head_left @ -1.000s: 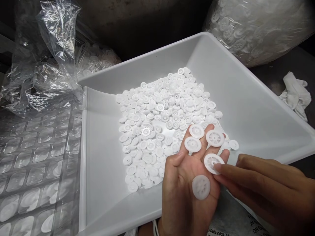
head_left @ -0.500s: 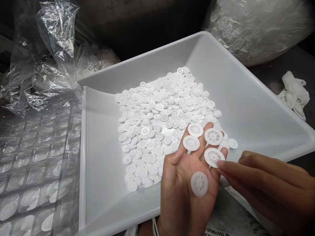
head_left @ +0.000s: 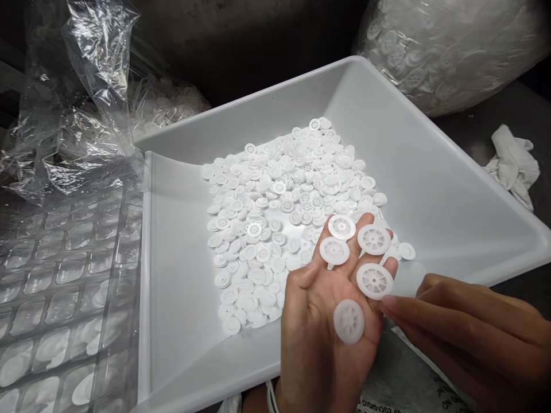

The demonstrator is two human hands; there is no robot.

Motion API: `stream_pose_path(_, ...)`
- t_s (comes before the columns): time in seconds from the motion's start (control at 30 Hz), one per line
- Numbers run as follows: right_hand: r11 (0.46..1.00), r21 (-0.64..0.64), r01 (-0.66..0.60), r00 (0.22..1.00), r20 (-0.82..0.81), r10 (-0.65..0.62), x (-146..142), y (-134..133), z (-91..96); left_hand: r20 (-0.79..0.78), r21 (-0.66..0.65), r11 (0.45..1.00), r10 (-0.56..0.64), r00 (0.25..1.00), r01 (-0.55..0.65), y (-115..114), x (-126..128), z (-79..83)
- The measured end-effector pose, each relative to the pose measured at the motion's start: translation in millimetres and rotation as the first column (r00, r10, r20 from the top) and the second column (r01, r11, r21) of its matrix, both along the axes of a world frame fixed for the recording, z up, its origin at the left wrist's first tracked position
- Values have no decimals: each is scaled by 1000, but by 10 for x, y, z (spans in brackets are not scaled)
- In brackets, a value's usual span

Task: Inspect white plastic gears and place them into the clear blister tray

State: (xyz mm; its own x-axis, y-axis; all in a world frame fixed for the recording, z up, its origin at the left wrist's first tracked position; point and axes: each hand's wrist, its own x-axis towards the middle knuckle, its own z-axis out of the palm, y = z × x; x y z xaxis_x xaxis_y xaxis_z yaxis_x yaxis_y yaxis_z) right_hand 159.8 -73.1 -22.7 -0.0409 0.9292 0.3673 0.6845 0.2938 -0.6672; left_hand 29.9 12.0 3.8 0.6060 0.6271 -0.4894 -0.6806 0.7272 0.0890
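Gear pile (head_left: 267, 229) lying inside plastic tray (head_left: 430, 172); blister sheet (head_left: 64, 304) sitting left of tray; bagged gears (head_left: 443, 57) resting behind tray, right; cloth (head_left: 512, 166) lying right of tray.

Dark, scuffed wall (head_left: 241, 40) across the back, under dim light. Below it, a dull grey worktop (head_left: 477, 123) with a crumpled white cloth (head_left: 513, 166) at the right.

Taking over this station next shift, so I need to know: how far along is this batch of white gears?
Done: the lower cells of the clear blister tray hold white parts, while its upper cells look empty. In hand: five white plastic gears lie on the open left hand, with the right hand beside them. Left: a large heap of gears in the white plastic tray, plus a bag of gears behind it.
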Motion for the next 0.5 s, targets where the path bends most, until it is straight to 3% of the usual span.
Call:
stream_pose_path(0.23,997,-4,81,996,44,-81,-115,-89,-6,-9,6,1000,23,1000,-23,-4,16,23)
stream_pose_path(0.4,992,41,-122,980,161,114,-90,-39,0,-85,-20,1000,4,996,-6,6,29,52)
stream_pose_path(0.5,988,58,-141,971,204,127,-109,-1,13,-84,-37,999,-5,996,1,-3,39,55)
